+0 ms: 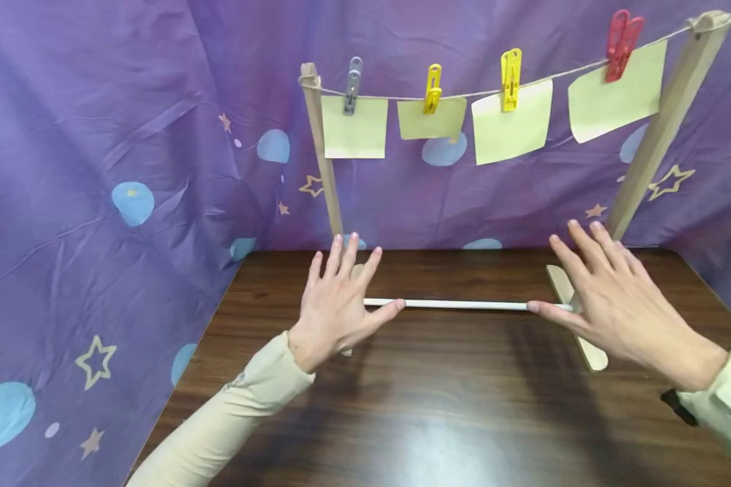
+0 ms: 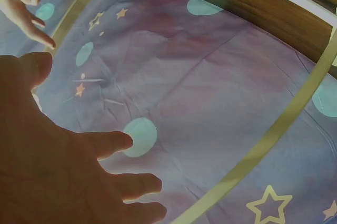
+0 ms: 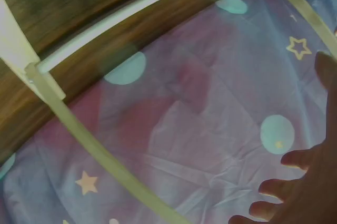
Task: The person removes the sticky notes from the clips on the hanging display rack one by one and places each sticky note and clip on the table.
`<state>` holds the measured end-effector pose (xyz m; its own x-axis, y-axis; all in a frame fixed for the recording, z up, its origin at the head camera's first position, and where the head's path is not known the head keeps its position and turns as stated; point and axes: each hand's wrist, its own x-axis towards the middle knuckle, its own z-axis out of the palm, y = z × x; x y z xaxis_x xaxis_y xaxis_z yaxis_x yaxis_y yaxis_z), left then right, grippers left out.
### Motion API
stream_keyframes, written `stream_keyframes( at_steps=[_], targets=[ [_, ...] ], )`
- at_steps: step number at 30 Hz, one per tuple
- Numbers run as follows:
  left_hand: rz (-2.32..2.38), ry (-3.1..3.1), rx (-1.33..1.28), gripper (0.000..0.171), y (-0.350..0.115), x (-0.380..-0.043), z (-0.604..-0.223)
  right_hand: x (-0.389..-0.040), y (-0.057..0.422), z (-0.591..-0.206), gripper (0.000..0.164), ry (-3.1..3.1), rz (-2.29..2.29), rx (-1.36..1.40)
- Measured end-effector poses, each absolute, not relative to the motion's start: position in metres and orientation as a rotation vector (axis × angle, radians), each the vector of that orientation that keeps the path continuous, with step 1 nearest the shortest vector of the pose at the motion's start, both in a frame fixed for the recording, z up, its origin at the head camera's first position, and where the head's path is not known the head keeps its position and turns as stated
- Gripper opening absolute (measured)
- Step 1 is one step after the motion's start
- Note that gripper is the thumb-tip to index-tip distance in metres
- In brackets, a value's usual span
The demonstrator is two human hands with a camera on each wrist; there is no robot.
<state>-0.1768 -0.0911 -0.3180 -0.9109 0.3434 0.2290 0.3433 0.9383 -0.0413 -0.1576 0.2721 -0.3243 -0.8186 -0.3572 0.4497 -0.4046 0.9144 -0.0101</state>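
Note:
My left hand (image 1: 341, 304) hovers with its fingers spread, in front of the left post of a wooden stand. On the other side my right hand (image 1: 627, 304) is spread too, near the right post (image 1: 664, 135). Neither hand grips anything. Between them in the head view a white rod (image 1: 463, 305) runs across the stand's base. From a string (image 1: 575, 70) tied between the posts hang several pale yellow paper sheets (image 1: 355, 135), held by a grey clothespin (image 1: 353, 84), two yellow clothespins (image 1: 511, 78) and a red clothespin (image 1: 621, 47).
The stand's right foot (image 1: 593, 355) sits on a dark brown wooden table (image 1: 438, 385); my left hand mostly covers the left foot. A purple cloth (image 1: 128, 122) with stars and blue spots hangs behind and to the left.

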Motion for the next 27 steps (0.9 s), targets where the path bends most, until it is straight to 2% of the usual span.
stream_keyframes(
  at_steps=[8,11,14,20,24,27],
  targets=[
    [-0.020,-2.728,-0.588,0.084,-0.101,-0.179,-0.312,-0.165,0.263,-0.302,0.080,-2.422,0.250,0.653],
    [-0.088,-2.676,-0.606,0.080,-0.107,-0.180,-0.308,-0.167,0.257,-0.287,0.083,-2.350,0.244,0.685],
    [-0.292,-2.621,-0.623,0.067,-0.113,-0.181,-0.301,-0.169,0.246,-0.265,0.088,-2.261,0.266,0.734],
    [-1.156,-2.442,-0.635,0.029,-0.124,-0.191,-0.284,-0.173,0.213,-0.213,0.077,-2.106,0.424,0.815],
    [-1.887,-2.230,-0.510,0.026,-0.119,-0.202,-0.274,-0.180,0.180,-0.182,0.046,-2.038,0.647,0.840],
    [-2.358,-1.979,-0.372,0.031,-0.110,-0.211,-0.268,-0.188,0.149,-0.163,0.039,-2.042,0.885,0.812]
  ],
)
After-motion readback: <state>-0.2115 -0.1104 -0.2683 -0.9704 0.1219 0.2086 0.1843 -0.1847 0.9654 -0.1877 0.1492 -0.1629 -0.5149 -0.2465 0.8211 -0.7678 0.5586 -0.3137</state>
